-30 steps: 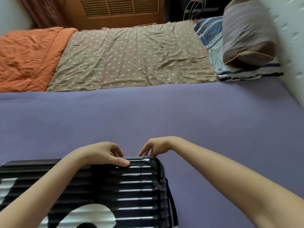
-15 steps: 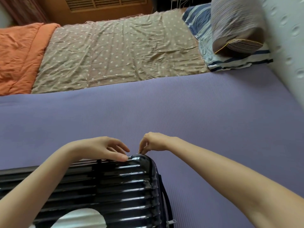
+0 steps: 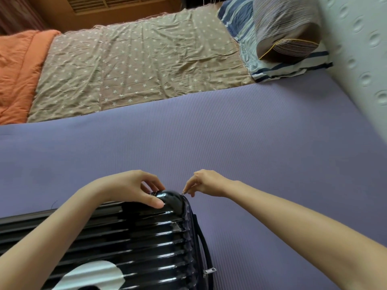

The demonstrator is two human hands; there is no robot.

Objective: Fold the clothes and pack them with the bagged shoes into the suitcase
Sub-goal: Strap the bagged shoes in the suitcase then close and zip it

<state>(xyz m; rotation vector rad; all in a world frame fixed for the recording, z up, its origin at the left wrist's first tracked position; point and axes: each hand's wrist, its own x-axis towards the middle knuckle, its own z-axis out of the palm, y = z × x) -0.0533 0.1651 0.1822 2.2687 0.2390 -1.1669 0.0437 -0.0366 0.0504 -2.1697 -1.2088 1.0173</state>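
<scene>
Underneath both hands spreads a purple ribbed mat [image 3: 251, 143], giving the case a flat, soft bed to lie on. Beyond the hands lie a star-printed sheet [image 3: 136, 65], an orange quilt [image 3: 16, 70] off past the left arm, and a striped pillow [image 3: 287, 28] far out past the right arm; none of it is touched.

Directly below the left forearm sits the black ribbed hard-shell suitcase [image 3: 136, 237], lying on its side with the lid down. No clothes or bagged shoes show anywhere, so I judge they are either inside or out of view, and the step in hand is working the zip.

At the case's far corner, the left hand [image 3: 129, 187] grips the shell, thumb pressed along the near face and fingers curled over the far edge, most likely to steady the case against the pull. Just beside it, a small gap apart, the right hand [image 3: 207, 183] is pinched on a tiny bright piece that looks like the zipper pull [image 3: 184, 192], right where the track rounds the corner. A second metal pull [image 3: 209, 271] hangs on the case's side, below the right forearm.
</scene>
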